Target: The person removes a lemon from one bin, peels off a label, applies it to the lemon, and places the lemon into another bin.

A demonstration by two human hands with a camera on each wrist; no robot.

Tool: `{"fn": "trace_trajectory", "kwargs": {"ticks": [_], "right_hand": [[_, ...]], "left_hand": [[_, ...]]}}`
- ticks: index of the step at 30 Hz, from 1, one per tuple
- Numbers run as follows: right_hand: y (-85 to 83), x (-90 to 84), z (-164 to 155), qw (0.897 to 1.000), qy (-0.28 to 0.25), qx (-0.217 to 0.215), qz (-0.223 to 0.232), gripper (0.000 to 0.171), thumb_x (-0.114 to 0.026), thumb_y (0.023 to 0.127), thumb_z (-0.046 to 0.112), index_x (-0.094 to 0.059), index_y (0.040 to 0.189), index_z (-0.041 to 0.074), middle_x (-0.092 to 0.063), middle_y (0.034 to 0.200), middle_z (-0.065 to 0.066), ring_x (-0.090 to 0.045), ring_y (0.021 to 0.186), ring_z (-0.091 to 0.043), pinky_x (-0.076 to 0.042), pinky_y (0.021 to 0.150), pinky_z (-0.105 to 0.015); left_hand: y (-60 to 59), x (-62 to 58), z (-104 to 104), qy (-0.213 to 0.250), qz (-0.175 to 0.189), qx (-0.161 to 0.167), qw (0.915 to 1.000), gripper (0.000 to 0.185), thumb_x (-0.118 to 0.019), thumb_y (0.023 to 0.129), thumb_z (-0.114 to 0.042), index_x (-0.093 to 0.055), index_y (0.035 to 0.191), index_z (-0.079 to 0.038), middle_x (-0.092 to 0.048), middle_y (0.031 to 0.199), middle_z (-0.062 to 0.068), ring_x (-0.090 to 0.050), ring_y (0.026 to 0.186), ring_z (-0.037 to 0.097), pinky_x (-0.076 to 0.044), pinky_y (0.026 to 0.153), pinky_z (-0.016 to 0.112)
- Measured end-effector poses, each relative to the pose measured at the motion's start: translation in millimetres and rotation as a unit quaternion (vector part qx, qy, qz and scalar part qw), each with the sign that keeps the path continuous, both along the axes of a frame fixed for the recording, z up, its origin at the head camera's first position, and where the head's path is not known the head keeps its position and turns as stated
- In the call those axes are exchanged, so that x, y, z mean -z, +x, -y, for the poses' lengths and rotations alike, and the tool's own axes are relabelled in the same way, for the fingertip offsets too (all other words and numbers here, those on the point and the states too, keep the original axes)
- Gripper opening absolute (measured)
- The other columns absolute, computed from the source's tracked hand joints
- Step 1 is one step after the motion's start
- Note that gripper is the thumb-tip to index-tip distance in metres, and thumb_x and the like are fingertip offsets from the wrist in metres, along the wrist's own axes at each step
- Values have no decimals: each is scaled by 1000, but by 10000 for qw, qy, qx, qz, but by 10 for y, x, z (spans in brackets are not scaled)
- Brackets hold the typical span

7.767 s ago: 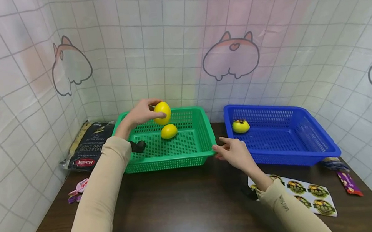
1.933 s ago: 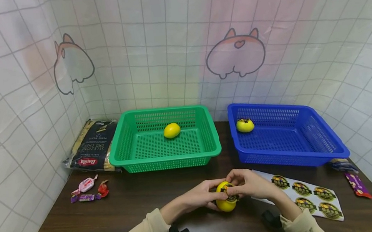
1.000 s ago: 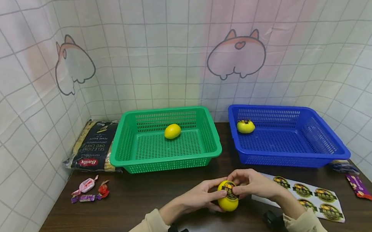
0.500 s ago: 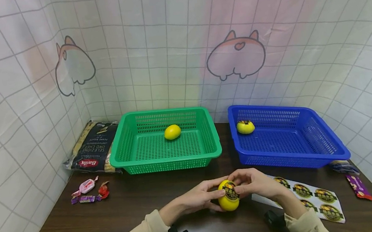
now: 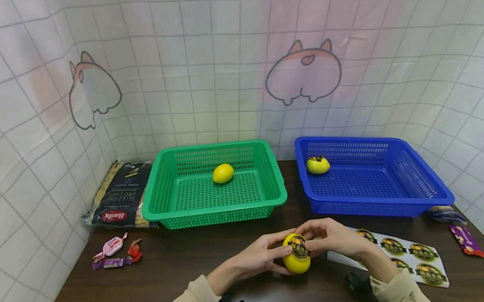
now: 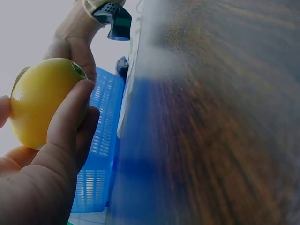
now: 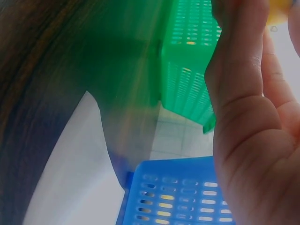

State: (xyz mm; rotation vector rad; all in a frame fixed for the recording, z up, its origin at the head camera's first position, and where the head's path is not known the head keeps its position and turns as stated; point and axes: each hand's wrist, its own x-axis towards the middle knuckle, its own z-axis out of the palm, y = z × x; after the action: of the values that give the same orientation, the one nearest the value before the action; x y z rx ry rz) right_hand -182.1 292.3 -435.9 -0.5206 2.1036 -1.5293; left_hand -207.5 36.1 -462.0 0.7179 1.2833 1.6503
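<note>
A yellow lemon, bearing a round black-and-gold sticker, is held up over the front of the table. From its left side my left hand grips it, thumb on the near face. My right hand holds the other side, with its thumb at the sticker's right edge and curled fingers behind. In the left wrist view, the green stem end of the lemon shows near a thumb. The right wrist view has my right hand large, with only a yellow bit of fruit at the top.
A green basket holds one plain lemon. A blue basket holds a stickered lemon. Beside my right forearm lies a sticker sheet. Wrapped candies, a pasta bag and a purple snack packet lie around.
Earlier, my left hand lifted the lemon from the green basket. Then both hands met on it at the front, and the sticker went from loose-edged to flat. Lately the hands barely move.
</note>
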Motion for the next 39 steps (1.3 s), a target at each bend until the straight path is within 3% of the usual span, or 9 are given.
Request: {"fn": "trace_trajectory", "kwargs": {"ticks": [8,13,20,30,39], "right_hand": [[-3,9,-13,10000,-17,-18,16,34,-58,100,14,-57,131,1,-71,108,0,-70,96,-11,-62,84,-35],[-4,-22,-4,9998,-14,182,48,38,-56,101,19,-54,134,-1,-71,111,1,-70,99,-11,-62,86,-36],[30,-65,52,9993,38,342,144,42,-51,104,26,-51,132,-5,-69,113,-2,-71,98,-16,-61,87,-42],[55,-72,169,9986,329,415,86,44,-64,97,27,-50,131,3,-64,115,-10,-66,101,-18,-61,85,-42],[44,9,191,9991,321,266,-99,50,-66,95,24,-51,135,-1,-66,115,-11,-66,98,-15,-61,82,-37]], "left_hand": [[13,-11,6,17,51,-20,10000,57,-49,105,-23,-28,157,-16,-37,154,16,-56,122,20,-57,95,45],[-4,9,-26,46,92,-428,9990,54,-51,104,-25,-34,155,-15,-38,153,15,-57,121,21,-58,93,46],[8,44,-44,-156,-239,-801,9964,54,-58,101,-29,-40,150,-14,-42,151,14,-60,118,21,-60,89,44],[3,87,-48,-271,-342,-1263,9910,51,-64,97,-28,-48,143,-14,-49,145,13,-64,110,21,-62,82,42],[24,101,-56,-545,-278,-1521,9865,52,-70,94,-28,-50,138,-11,-57,131,16,-67,102,20,-63,79,40]]}}
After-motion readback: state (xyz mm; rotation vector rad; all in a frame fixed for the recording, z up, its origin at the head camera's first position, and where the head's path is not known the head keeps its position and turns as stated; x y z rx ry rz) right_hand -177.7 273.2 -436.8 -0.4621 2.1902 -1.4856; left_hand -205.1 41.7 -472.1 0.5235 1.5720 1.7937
